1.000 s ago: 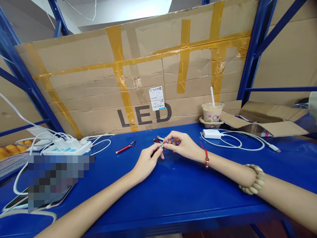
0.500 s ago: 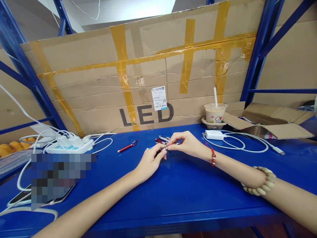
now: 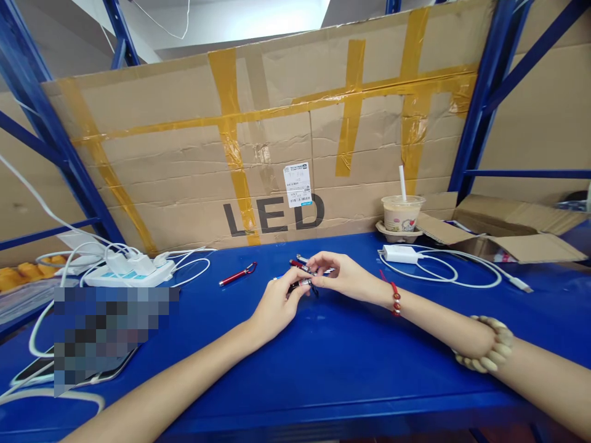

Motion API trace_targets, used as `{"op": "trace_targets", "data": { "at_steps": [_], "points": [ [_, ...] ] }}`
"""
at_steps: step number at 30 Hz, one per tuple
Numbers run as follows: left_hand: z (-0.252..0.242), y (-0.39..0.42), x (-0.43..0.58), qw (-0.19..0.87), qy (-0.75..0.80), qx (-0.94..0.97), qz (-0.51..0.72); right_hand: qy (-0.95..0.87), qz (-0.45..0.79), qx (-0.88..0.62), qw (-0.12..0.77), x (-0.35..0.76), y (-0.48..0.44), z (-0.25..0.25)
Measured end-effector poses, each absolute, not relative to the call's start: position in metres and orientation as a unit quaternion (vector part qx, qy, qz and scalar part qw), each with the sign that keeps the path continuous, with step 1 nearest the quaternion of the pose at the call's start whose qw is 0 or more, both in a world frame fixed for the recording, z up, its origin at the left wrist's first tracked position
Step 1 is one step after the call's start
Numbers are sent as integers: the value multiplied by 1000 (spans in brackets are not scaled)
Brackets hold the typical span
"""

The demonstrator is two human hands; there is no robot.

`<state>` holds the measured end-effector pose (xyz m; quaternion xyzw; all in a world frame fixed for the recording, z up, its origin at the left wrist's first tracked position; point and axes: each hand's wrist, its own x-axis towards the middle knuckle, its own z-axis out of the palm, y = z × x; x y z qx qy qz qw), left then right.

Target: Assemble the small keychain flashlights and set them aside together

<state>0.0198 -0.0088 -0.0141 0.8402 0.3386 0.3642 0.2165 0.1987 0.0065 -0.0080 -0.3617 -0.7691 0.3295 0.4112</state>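
Note:
My left hand (image 3: pixel 277 306) is closed around a slim black penlight-like tube (image 3: pixel 301 283) with a silvery band, held just above the table. My right hand (image 3: pixel 344 275) pinches the tube's right end, where a small dark clip hangs below the fingers. Behind the fingers lie several similar tubes, among them a red one (image 3: pixel 299 266); my hands partly cover them. Off to the left, a separate red tube with a carabiner clip (image 3: pixel 236 275) rests on the table.
A blue table (image 3: pixel 351 369) holds a white power strip (image 3: pixel 133 274) with tangled cables at left, beside a blurred-out device. At right are a white charger (image 3: pixel 399 253) with its cable, a drink cup (image 3: pixel 401 213) and an opened carton (image 3: pixel 530 243). Cardboard (image 3: pixel 184 166) stands behind.
My right fingers have lifted slightly and opened away from the tube's end, so more of the black tube shows in my left hand. The other things stay put.

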Motion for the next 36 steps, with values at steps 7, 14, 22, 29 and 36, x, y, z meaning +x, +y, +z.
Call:
{"op": "trace_targets", "data": {
  "at_steps": [7,14,22,29,36],
  "points": [
    [-17,-9,24,121,327,860,373,-740,436,-351,373,177,-16,-4],
    [-19,-11,24,138,297,853,407,-709,477,-382,352,170,-21,-8],
    [-28,-10,23,113,259,853,439,-757,464,-312,338,174,-16,-14],
    [-24,-17,23,119,206,880,410,-789,344,-389,327,177,-15,-6],
    [-17,-20,23,208,213,855,423,-776,281,-429,367,178,-15,-1]
  ]
}}
